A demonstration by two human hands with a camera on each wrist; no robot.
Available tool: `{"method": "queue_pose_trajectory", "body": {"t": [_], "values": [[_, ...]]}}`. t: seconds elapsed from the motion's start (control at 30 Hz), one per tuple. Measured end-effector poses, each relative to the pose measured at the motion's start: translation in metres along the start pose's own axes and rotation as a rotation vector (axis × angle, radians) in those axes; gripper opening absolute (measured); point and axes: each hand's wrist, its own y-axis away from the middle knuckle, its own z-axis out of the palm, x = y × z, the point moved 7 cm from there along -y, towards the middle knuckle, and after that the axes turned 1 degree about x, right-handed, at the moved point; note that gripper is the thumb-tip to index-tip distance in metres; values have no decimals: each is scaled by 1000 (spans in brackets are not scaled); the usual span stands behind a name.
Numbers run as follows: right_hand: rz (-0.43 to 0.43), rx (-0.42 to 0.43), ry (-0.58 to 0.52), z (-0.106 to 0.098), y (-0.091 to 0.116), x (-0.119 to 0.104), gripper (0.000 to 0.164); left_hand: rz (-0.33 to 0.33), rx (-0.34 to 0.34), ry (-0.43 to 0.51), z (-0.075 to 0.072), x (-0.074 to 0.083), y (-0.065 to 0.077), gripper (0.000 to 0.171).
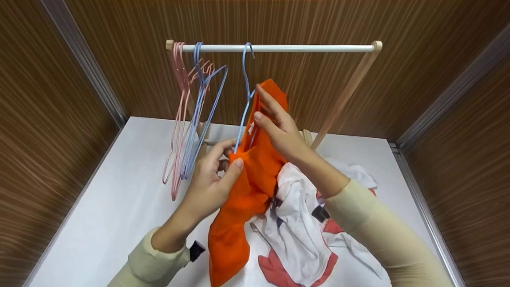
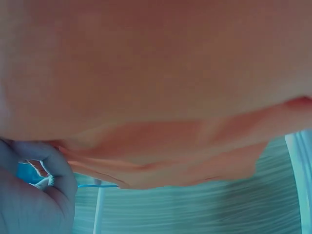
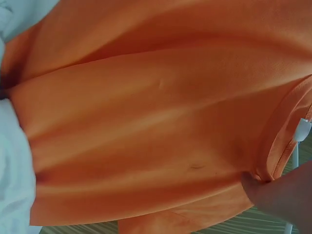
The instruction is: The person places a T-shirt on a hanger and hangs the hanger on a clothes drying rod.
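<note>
An orange T-shirt (image 1: pixel 255 171) hangs on a blue hanger (image 1: pixel 245 115), whose hook is over the white rail. My left hand (image 1: pixel 215 171) pinches the near shoulder of the shirt at the hanger's lower end, thumb on the front. The right hand (image 1: pixel 285 131) is at the neckline, its index finger and thumb on the cloth near the collar. In the right wrist view, a digit of the right hand (image 3: pixel 282 195) presses the collar edge beside a small white tag (image 3: pixel 302 129). Orange cloth (image 2: pixel 161 73) fills most of the left wrist view.
Pink hangers (image 1: pixel 181 103) and blue hangers (image 1: pixel 199 107) hang at the left of the rail (image 1: pixel 310 48). Crumpled white garments with red trim (image 1: pixel 303 227) lie on the white table (image 1: pixel 99 191). Wood-patterned panels (image 1: pixel 131 48) enclose it.
</note>
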Motion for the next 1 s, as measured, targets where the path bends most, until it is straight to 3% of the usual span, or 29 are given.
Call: {"method": "queue_pose_trajectory", "body": {"t": [0.13,0.23,0.53,0.7,1.0], "values": [[-23,-28,-54,7,-18,1,51,14,10,-38,-5,-1,-14,29],[-11,-35,-67,11,-29,4,50,-1,11,-59,-7,8,-23,30],[97,-75,-138,20,-49,21,53,-5,59,-133,-14,-30,-45,30],[142,-75,-134,24,-51,28,54,3,77,-170,-17,-37,-49,29],[141,-98,-103,37,-52,33,55,-14,80,-201,-20,-48,-50,28]]}}
